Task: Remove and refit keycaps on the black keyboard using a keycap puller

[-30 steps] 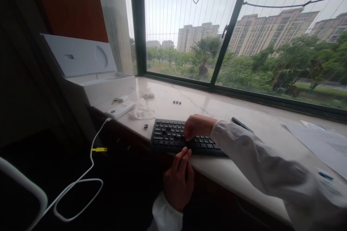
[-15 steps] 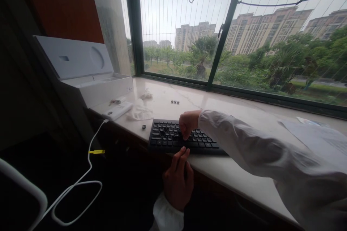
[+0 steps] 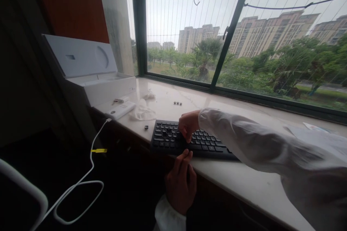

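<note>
A black keyboard (image 3: 159, 145) lies along the front edge of the white sill, with some keycaps gone at its left part. Above its middle, my right hand (image 3: 188, 124) is closed, fingers bent down onto the keys; whatever its fingertips pinch, if anything, is hidden. My left hand (image 3: 181, 180) rests at the keyboard's front edge, fingers stretched out and touching it, with nothing seen in them. One loose keycap (image 3: 146, 127) lies left of the keyboard. Three small keycaps (image 3: 178, 103) stand in a row behind it.
A white box (image 3: 108, 90) with its lid raised stands at the left. Nearer are a white power bank (image 3: 121, 110) with a white cable (image 3: 93, 166), and crumpled clear plastic (image 3: 143, 111). Papers (image 3: 320, 139) lie at the right. A window frame (image 3: 176, 81) borders the sill.
The view has shifted slightly, moving the scene a little to the right in the picture. Both hands keep nearly the same places on the keyboard.
</note>
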Tool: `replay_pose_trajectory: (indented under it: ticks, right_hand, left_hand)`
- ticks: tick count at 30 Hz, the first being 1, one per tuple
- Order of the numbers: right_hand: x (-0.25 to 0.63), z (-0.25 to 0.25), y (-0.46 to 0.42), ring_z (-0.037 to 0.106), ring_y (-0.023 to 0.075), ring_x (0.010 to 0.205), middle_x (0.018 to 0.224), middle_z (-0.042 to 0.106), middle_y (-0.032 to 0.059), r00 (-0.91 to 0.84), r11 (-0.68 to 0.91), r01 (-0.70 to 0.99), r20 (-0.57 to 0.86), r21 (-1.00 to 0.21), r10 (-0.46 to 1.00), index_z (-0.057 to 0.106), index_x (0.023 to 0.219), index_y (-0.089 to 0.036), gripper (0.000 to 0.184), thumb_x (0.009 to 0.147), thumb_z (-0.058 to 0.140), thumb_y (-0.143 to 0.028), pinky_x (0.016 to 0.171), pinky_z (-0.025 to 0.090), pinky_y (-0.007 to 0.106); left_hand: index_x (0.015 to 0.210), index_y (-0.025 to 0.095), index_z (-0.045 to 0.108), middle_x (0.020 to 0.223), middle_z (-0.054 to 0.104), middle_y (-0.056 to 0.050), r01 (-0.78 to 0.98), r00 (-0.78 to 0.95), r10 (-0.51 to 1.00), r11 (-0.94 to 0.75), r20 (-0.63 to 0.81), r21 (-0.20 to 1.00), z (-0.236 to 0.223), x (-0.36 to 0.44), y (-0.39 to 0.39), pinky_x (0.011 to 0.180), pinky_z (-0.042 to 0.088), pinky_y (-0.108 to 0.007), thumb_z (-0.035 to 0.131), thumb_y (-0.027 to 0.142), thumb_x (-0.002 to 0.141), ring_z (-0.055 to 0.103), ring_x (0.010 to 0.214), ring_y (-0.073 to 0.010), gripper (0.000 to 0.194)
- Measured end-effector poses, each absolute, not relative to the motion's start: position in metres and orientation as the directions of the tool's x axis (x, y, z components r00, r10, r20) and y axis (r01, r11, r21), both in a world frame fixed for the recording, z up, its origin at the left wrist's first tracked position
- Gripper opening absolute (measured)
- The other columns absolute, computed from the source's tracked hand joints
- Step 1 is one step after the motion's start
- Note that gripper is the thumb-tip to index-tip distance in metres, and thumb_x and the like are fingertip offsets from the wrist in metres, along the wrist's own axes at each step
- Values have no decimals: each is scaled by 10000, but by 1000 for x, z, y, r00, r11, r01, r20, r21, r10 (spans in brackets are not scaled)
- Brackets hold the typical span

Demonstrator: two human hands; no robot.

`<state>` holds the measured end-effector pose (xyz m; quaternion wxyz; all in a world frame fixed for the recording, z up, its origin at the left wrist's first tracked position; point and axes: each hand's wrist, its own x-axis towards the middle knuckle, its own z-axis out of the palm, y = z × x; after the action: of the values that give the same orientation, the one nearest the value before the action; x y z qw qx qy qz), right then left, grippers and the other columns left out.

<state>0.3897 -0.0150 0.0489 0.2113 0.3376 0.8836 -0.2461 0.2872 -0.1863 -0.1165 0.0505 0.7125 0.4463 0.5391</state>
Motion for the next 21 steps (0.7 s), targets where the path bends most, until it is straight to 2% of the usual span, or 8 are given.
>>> replay_pose_trajectory:
  ticks: [4,9,15,21]
  right_hand:
    - [395,46,-19,588,102,594,580,651,-35,-737,686,656,-460,-315,494,756,705,-153,263,559,866,-341,633,412,227]
    - [409,38,-25,575,93,592,615,654,-22,-765,669,643,-356,-373,537,750,734,-145,281,612,838,-383,602,400,209]
    - [420,31,-25,573,101,608,617,647,-25,-755,644,654,-287,-397,590,751,736,-146,228,599,842,-304,598,399,204]
    - [410,39,-27,584,102,607,606,664,-31,-734,642,679,-362,-357,575,757,750,-125,214,615,833,-271,610,390,207]
  left_hand:
    - [1261,221,565,1251,632,-59,575,30,693,-601,720,555,-113,286,-187,912,549,-238,434,99,907,622,1136,-144,396]
    - [1260,232,564,1252,631,-58,569,22,702,-594,712,568,-115,287,-186,909,554,-246,443,100,902,630,1123,-149,400]
    - [1266,246,558,1260,623,-53,560,11,717,-582,697,589,-117,288,-186,919,549,-249,447,104,906,621,1135,-149,402]
    - [1244,239,569,1238,630,-52,562,2,708,-585,706,585,-116,289,-186,910,551,-246,440,99,908,627,1122,-145,386]
